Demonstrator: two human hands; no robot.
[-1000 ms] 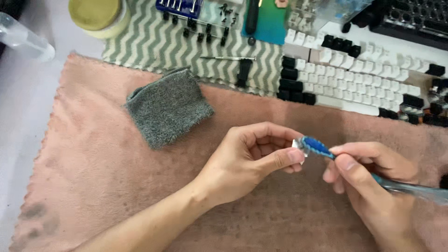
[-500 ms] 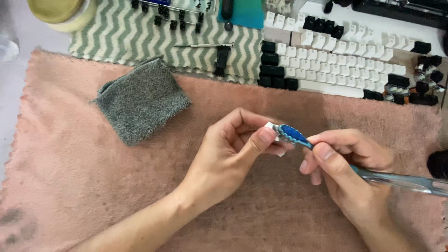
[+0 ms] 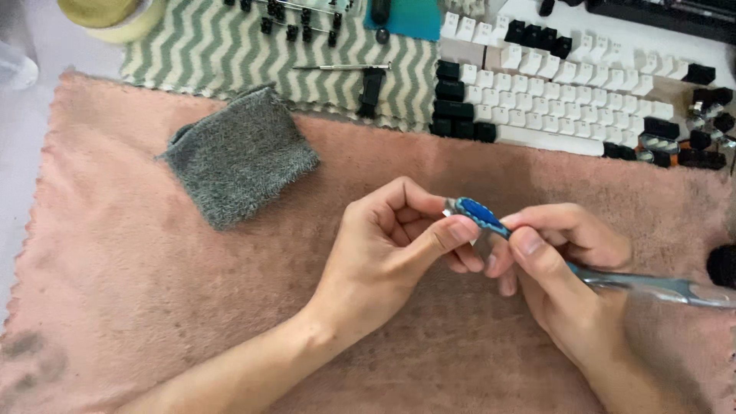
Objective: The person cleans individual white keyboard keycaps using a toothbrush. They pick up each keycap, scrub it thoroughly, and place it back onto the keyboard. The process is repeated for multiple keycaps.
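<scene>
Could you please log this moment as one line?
left hand: pinching small keycap | right hand: holding toothbrush head against it | under hands: pink towel | nearby: grey cloth

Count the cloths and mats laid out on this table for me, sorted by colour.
Pink towel under both hands: 1
Grey cloth, folded on the towel: 1
Green-and-white zigzag mat behind it: 1
Total: 3

The left hand and right hand work over the pink one with a brush.
</scene>
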